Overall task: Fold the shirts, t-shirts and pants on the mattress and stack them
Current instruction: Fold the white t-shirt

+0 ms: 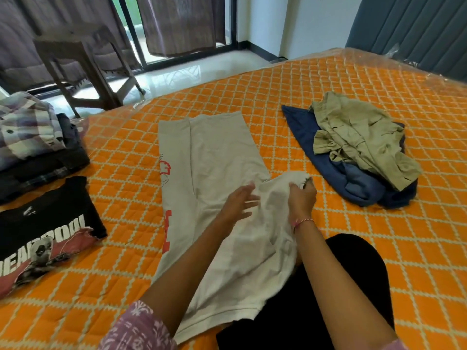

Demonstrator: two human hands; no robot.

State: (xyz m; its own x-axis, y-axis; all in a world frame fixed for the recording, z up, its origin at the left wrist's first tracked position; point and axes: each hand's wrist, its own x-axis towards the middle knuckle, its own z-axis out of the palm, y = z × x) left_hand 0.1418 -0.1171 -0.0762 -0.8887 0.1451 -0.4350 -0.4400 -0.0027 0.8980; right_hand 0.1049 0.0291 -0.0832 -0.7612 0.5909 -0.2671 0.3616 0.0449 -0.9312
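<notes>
Clothes are lying across the orange mattress I'm watching: a folded stack and black printed t-shirt are running off the left edge. At centre, my left hand is pressing flat-fingered on the cream t-shirt; my right hand is gripping its bunched sleeve, fingertips hidden. Rightward, unfolded khaki and navy garments are heaped.
</notes>
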